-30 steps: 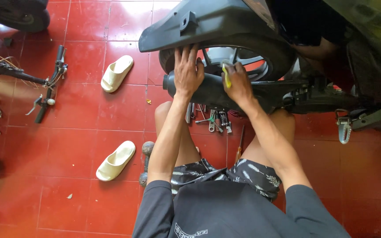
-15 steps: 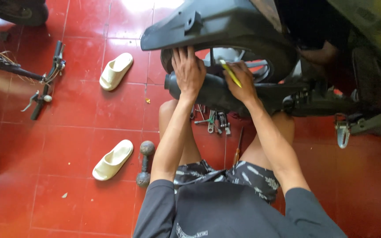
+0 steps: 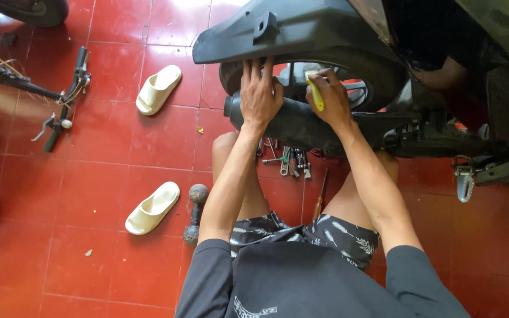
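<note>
Upper middle of frame: black rear mudguard (image 3: pixel 301 29) sitting over the wheel (image 3: pixel 349 88), dark housing (image 3: pixel 301 123) under both palms, apparently mid-job with parts not yet finished. Left hand (image 3: pixel 260 94) spread flat, gripping nothing; right hand (image 3: pixel 328 100) curled around a yellow-handled tool (image 3: pixel 315 94). Loose wrenches (image 3: pixel 287 162) below, cream sandals (image 3: pixel 157 89) left on red tiles (image 3: pixel 101 176).
</note>
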